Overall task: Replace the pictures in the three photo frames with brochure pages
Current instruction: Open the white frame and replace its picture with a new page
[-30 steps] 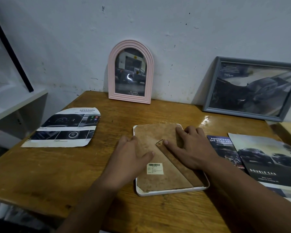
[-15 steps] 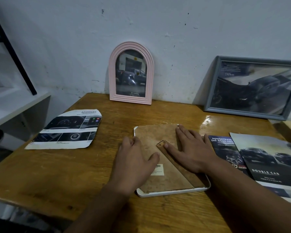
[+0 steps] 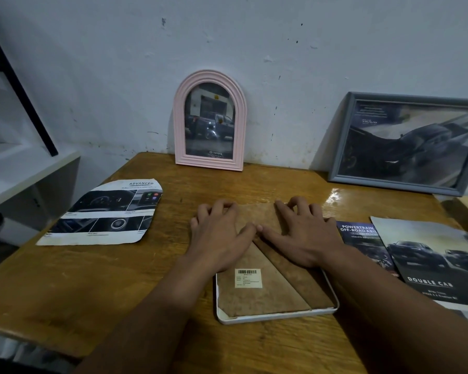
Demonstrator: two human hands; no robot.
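A white frame (image 3: 277, 317) was laid face down on the wooden table (image 3: 65, 279), its brown backing board (image 3: 257, 295) turned upward and its near edge close to the table's front. A barcode label (image 3: 248, 278) was stuck on the board, and a darker stand flap (image 3: 303, 282) ran diagonally across the board's right part. The left hand (image 3: 219, 236) was pressed on the far left part of the board, its fingers curled at the frame's far edge and its thumb extended toward the middle. The right hand (image 3: 300, 233) was placed likewise on the far right part, its fingers bent at the far edge and its thumb pointed left, so that the 2 thumb tips nearly met. Neither hand was closed around anything; both were rested with bent fingers on the board, and whether the fingertips hooked the far rim could not be told. A pink arched frame (image 3: 210, 121) was stood against the wall (image 3: 254, 36) behind the hands, with a car picture shown in it. A grey frame (image 3: 405, 143) was leaned against the wall at the far right, also with a car picture. A cut page (image 3: 103, 211) with rounded corners was laid flat at the table's left, well apart from the white frame. 2 brochures (image 3: 427, 260) were laid overlapped just right of the white frame.
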